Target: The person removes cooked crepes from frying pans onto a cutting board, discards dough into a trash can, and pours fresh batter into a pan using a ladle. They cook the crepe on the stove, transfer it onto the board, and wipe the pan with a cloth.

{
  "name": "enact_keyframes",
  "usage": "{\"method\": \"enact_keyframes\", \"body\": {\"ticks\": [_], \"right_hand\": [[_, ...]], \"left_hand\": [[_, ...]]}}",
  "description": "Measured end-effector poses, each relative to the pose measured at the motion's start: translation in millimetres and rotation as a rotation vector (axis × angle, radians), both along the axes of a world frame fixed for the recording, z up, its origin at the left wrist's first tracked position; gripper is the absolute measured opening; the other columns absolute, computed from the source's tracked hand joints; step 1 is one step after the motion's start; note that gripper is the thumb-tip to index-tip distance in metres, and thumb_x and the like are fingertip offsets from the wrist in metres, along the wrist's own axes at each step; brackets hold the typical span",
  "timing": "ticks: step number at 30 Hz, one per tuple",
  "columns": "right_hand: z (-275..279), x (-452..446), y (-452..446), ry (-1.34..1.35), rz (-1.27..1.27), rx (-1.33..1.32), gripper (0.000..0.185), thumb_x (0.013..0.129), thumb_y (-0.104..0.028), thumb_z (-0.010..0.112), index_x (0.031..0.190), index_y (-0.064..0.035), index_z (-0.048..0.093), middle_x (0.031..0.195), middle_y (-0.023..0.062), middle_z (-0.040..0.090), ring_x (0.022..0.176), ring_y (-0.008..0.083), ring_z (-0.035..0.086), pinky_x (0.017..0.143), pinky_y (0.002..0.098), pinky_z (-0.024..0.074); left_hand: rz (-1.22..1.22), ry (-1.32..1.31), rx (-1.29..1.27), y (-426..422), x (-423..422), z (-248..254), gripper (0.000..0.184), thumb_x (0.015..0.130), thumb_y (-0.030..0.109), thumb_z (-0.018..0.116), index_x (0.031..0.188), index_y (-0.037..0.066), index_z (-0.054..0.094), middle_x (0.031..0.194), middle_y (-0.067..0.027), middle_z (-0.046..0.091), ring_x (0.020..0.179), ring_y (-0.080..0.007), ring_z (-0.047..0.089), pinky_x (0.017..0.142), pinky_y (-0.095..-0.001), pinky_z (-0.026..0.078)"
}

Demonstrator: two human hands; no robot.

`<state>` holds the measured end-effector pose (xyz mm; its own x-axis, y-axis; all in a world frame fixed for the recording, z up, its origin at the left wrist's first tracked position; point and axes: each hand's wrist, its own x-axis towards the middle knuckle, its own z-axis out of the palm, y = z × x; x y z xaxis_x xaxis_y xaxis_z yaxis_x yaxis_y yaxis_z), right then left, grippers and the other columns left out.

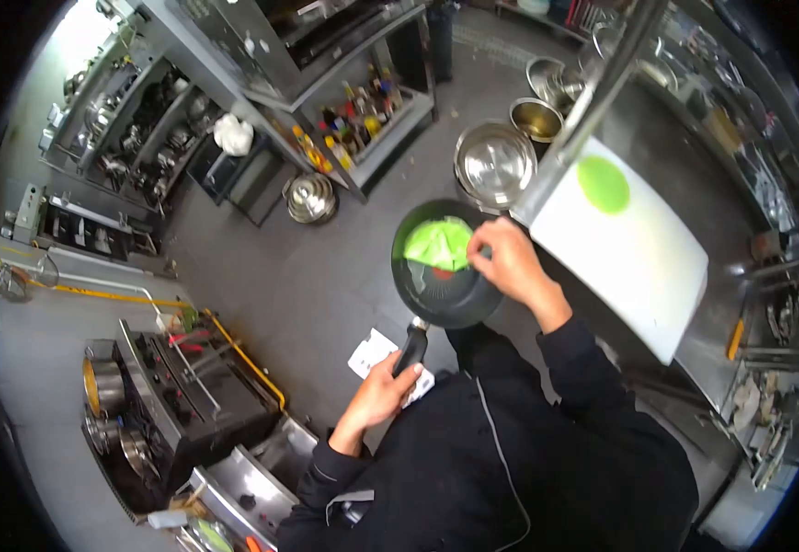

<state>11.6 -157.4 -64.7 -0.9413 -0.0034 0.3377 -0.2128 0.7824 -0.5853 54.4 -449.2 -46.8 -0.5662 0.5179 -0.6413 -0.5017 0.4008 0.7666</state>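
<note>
My left hand [381, 394] is wrapped round the black handle of a dark frying pan [455, 308], held out in front of my body. In the pan lies a thin bright green crepe [436, 243], folded and rumpled towards the far side. My right hand [513, 264] reaches over the pan's right rim, its thumb and fingers pinched at the crepe's edge. A second green crepe [604, 184], flat and round, lies on a white cutting board [639, 267] to the right. Beside my left hand is a white sheet with dark marks [372, 352], partly hidden.
Metal bowls [496, 164] and a pot of brownish liquid [537, 120] stand beyond the board. Several bottles [363, 120] fill a low shelf ahead. At the lower left is a stove [179, 396] with pots. An orange-handled tool [736, 339] lies right of the board.
</note>
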Motion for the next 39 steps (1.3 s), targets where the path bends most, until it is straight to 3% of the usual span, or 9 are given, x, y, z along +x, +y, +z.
{"method": "enact_keyframes", "body": {"ticks": [4,8,11,12,16,19,29,32,39], "right_hand": [[-12.5,-80.9,7.6,-0.321,-0.048,-0.134,0.004,0.074,-0.009,0.067,0.078,-0.0079,0.067,0.078,0.0083,0.066,0.083,0.0255,0.062,0.069,0.0399,0.0458],[-15.9,-169.6,44.3,0.181,0.040,0.055,0.019,0.076,-0.010,0.069,0.094,-0.0039,0.066,0.091,0.0099,0.068,0.089,0.0277,0.063,0.073,0.0362,0.0488],[-5.0,-230.0,75.9,-0.693,-0.080,-0.471,0.031,0.080,-0.011,0.066,0.109,-0.0051,0.063,0.100,0.0137,0.067,0.094,0.0320,0.063,0.083,0.0401,0.0489],[-9.8,-245.3,85.6,-0.696,-0.076,-0.477,0.031,0.080,-0.011,0.066,0.109,-0.0051,0.063,0.100,0.0137,0.067,0.094,0.0320,0.063,0.083,0.0401,0.0489],[-42.3,-308.6,121.9,0.131,-0.140,0.082,0.030,0.085,-0.016,0.062,0.113,-0.0046,0.061,0.100,0.0178,0.067,0.091,0.0353,0.064,0.084,0.0425,0.0495],[-63.9,-354.6,154.0,-0.260,-0.224,-0.390,0.030,0.087,-0.024,0.058,0.108,-0.0032,0.063,0.101,0.0205,0.066,0.096,0.0382,0.062,0.085,0.0438,0.0482],[-200.8,-428.5,289.8,-0.954,-0.498,-0.222,0.042,0.083,-0.035,0.058,0.110,-0.0034,0.063,0.105,0.0264,0.063,0.102,0.0385,0.060,0.086,0.0419,0.0482],[-260.8,-413.0,302.8,-0.705,-0.527,-0.128,0.040,0.080,-0.033,0.059,0.104,-0.0021,0.066,0.099,0.0268,0.064,0.097,0.0387,0.062,0.082,0.0437,0.0493],[-350.6,-530.6,399.8,-0.864,-0.466,-0.058,0.029,0.077,-0.028,0.057,0.080,-0.0026,0.071,0.084,0.0250,0.065,0.083,0.0401,0.064,0.075,0.0457,0.0511]], "left_hand": [[0.003,0.024,-0.027,21.0,-78.7,-11.1,0.021,0.094,0.026,0.057,0.092,0.007,0.048,0.058,0.0043,0.043,0.042,-0.0051,0.038,0.037,-0.0223,0.030],[0.041,-0.024,-0.050,52.2,-161.3,-8.0,0.022,0.094,0.027,0.057,0.091,0.008,0.048,0.058,0.0042,0.043,0.041,-0.0056,0.038,0.036,-0.0231,0.030],[0.051,-0.049,-0.066,80.3,-229.4,-14.9,0.023,0.095,0.028,0.057,0.090,0.008,0.048,0.058,0.0040,0.043,0.040,-0.0060,0.038,0.035,-0.0237,0.031],[0.052,-0.072,-0.081,87.1,-248.0,-18.4,0.022,0.095,0.027,0.056,0.089,0.008,0.048,0.058,0.0038,0.043,0.039,-0.0059,0.037,0.035,-0.0237,0.030],[0.067,-0.103,-0.117,107.9,-313.7,-32.1,0.020,0.095,0.025,0.056,0.088,0.008,0.047,0.058,0.0035,0.043,0.039,-0.0057,0.036,0.034,-0.0240,0.030],[0.008,-0.108,-0.111,132.2,-379.0,-40.0,0.019,0.095,0.024,0.056,0.088,0.009,0.047,0.059,0.0036,0.044,0.040,-0.0054,0.036,0.035,-0.0239,0.029],[-0.104,0.013,-0.014,236.5,-579.9,-92.1,0.013,0.093,0.022,0.059,0.089,0.011,0.052,0.059,0.0038,0.045,0.044,-0.0049,0.039,0.040,-0.0218,0.030],[-0.183,0.064,-0.019,268.1,-625.6,-97.9,0.014,0.092,0.022,0.059,0.092,0.009,0.054,0.060,0.0027,0.047,0.046,-0.0063,0.041,0.042,-0.0230,0.033],[-0.289,0.495,0.056,341.8,-705.1,-129.7,0.019,0.091,0.022,0.061,0.096,0.004,0.058,0.063,0.0001,0.051,0.052,-0.0096,0.047,0.048,-0.0261,0.038]]}}
